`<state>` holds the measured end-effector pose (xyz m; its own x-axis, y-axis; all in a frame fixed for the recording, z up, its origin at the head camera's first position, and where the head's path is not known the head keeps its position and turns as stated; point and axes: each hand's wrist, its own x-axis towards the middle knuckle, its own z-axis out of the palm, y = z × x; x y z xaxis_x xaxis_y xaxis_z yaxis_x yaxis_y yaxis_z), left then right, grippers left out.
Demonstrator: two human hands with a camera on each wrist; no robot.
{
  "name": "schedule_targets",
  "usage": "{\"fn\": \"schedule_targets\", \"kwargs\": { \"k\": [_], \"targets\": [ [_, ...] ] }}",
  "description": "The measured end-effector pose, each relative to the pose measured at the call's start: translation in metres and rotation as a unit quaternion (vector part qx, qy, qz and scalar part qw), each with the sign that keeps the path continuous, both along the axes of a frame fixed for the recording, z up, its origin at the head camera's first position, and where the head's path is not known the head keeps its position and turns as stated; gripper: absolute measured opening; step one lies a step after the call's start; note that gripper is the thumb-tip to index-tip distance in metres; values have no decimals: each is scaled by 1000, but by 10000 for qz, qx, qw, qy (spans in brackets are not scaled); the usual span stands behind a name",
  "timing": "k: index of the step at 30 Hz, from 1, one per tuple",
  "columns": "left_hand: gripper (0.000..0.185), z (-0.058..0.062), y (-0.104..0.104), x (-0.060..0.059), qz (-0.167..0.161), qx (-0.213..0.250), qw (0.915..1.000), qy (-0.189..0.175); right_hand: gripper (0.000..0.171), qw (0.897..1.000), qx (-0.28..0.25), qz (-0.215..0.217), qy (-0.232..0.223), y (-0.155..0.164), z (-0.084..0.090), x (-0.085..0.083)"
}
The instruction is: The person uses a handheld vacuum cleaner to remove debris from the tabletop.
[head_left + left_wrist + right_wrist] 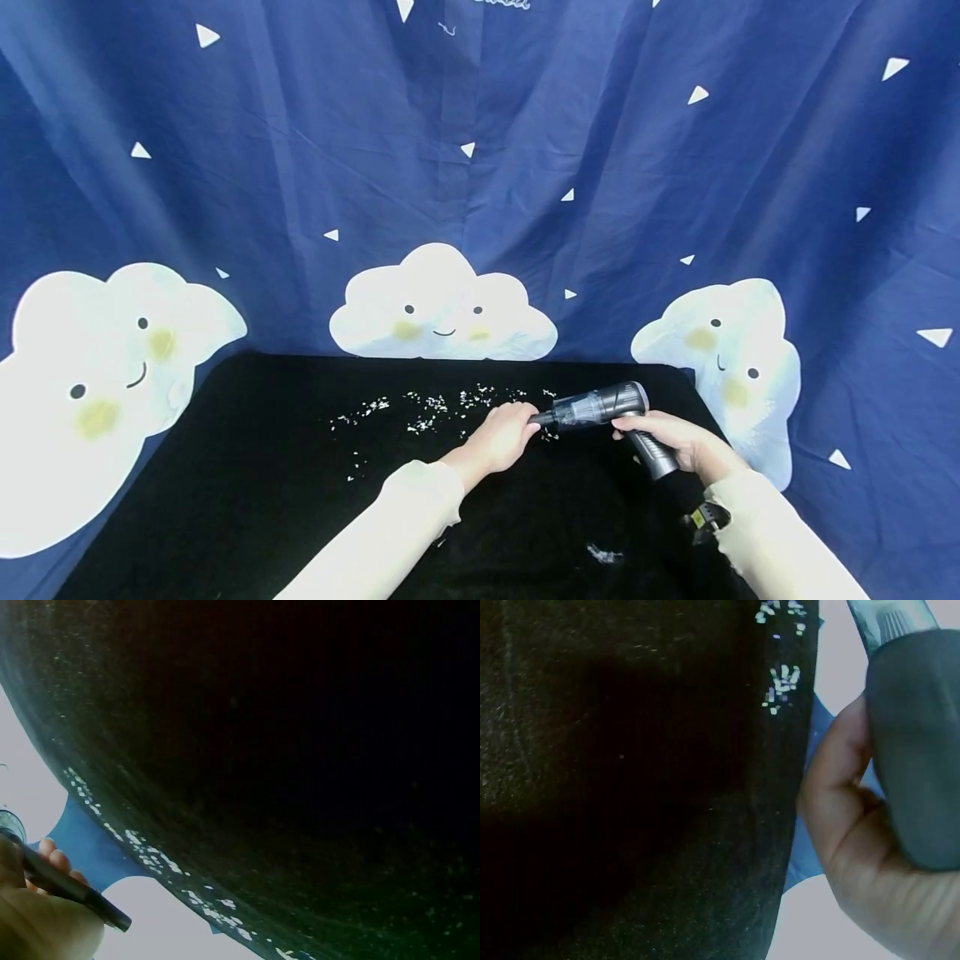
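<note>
Black tabletop (262, 500): vacuum (600, 407) lengthwise left; right hand (675, 442) grips handle, left hand (502, 433) pinches nozzle.

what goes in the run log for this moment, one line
right hand: grips vacuum handle | left hand: holds its nozzle | paper scraps: on black cloth

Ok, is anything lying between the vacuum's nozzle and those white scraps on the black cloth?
Nothing visible does. The left hand grips the nozzle of the handheld vacuum, whose handle the right hand holds. The white scraps lie just beyond on the black cloth.
</note>
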<state>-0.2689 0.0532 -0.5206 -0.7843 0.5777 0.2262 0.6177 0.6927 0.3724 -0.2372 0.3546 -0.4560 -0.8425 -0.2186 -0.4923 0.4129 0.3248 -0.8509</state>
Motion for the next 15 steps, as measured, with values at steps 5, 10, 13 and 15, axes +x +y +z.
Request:
{"fn": "schedule_targets", "kwargs": {
  "k": [5, 10, 13, 15],
  "targets": [
    [23, 6, 0, 2, -182, 155, 9996, 134, 15, 9930, -1061, 404, -329, 2, 4, 3],
    [30, 9, 0, 5, -205, 126, 9992, 329, 26, 9723, -2056, 805, -766, 0, 6, 6],
    [33, 10, 1, 7, -203, 264, 9989, 343, 30, 9639, -2326, 977, -852, -1, 7, 8],
    [35, 10, 2, 10, -149, 414, 9986, 287, 32, 9609, -2398, 1094, -847, -4, 8, 9]
  ]
}}
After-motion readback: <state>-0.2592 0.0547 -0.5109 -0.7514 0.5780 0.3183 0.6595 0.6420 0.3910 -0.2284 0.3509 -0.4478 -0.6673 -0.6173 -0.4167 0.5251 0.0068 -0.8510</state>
